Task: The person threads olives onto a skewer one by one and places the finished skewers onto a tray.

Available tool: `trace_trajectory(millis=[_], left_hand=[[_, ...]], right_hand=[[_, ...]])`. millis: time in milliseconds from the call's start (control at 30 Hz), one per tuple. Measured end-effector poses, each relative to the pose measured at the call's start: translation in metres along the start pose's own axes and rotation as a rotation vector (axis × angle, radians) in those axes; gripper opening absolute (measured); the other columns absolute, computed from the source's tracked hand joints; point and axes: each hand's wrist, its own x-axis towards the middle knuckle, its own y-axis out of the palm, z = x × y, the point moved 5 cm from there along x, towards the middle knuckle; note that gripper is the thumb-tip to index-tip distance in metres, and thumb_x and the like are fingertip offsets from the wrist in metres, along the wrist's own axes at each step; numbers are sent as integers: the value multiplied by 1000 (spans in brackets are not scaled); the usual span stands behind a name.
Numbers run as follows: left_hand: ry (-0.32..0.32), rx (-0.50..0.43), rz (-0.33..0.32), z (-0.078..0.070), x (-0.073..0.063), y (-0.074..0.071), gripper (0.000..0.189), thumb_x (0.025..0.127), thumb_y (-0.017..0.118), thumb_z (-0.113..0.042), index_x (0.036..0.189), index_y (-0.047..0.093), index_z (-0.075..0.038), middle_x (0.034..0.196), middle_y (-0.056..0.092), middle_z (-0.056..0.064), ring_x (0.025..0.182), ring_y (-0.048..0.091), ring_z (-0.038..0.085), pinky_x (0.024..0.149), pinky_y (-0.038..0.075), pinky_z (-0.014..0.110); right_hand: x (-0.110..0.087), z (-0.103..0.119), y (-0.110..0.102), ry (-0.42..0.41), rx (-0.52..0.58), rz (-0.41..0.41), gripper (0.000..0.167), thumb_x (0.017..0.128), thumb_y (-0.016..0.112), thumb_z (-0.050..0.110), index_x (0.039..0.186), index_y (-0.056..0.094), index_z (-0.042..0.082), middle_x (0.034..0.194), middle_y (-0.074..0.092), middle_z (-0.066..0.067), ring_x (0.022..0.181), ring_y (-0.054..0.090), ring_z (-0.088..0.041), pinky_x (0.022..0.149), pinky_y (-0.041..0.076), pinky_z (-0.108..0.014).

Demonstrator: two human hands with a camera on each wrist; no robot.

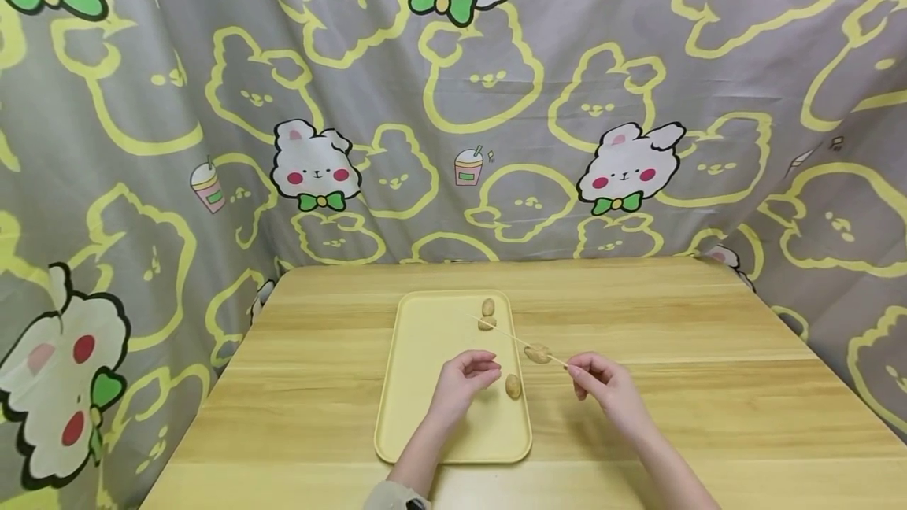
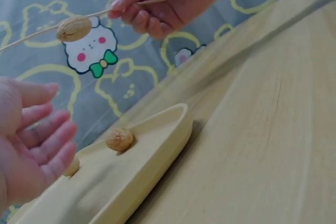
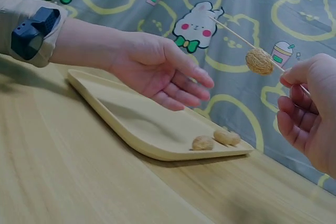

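My right hand [image 1: 602, 386] pinches a thin wooden skewer [image 1: 506, 334] near its end, between thumb and fingers. On the skewer, a short way from those fingertips, sits a wrinkled brown ball [image 3: 259, 61] about the size of a walnut. The skewer slants up and away to the left. My left hand [image 1: 464, 384] hovers over the tray, its fingers loosely bent and holding nothing, as the right wrist view [image 3: 157, 69] also shows. Below, on the yellow tray [image 1: 425, 337], more brown balls lie along its right side: one nearer [image 1: 513, 386], two at the far end [image 1: 487, 308].
The tray lies on a wood-grain table [image 1: 708, 352]. Behind and at both sides hangs a grey curtain [image 1: 397, 85] with cartoon rabbits. A dark device [image 3: 34, 35] is strapped at the left sleeve.
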Motion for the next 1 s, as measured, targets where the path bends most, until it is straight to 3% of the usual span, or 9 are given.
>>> trace_trajectory(millis=[133, 333, 767, 1000], left_hand=[[-37, 95, 20, 4, 6, 6, 37, 80, 68, -1, 111, 55, 14, 98, 63, 22, 84, 61, 22, 69, 51, 23], [-89, 193, 41, 11, 7, 17, 42, 75, 71, 0, 113, 56, 10, 103, 60, 19, 85, 60, 22, 74, 52, 32], [-59, 395, -17, 21, 6, 33, 28, 65, 70, 7, 92, 62, 3, 78, 55, 4, 72, 47, 12, 62, 43, 24], [14, 552, -16, 20, 7, 37, 28, 65, 74, 6, 89, 62, 0, 80, 53, 1, 74, 47, 12, 64, 42, 22]], right_hand=[[-2, -2, -8, 19, -26, -35, 11, 90, 57, 5, 90, 60, -6, 65, 53, -1, 59, 52, -12, 57, 47, -24], [-4, -4, -16, 46, -48, -69, 13, 91, 58, 6, 91, 60, -6, 64, 53, -1, 59, 53, -12, 56, 48, -24], [-10, -8, -24, 79, -50, -74, 16, 92, 57, 7, 95, 59, -8, 66, 53, -4, 60, 53, -14, 59, 47, -24], [-11, -7, -26, 91, -59, -92, 16, 91, 58, 7, 94, 59, -8, 65, 53, -3, 60, 53, -13, 58, 47, -24]])
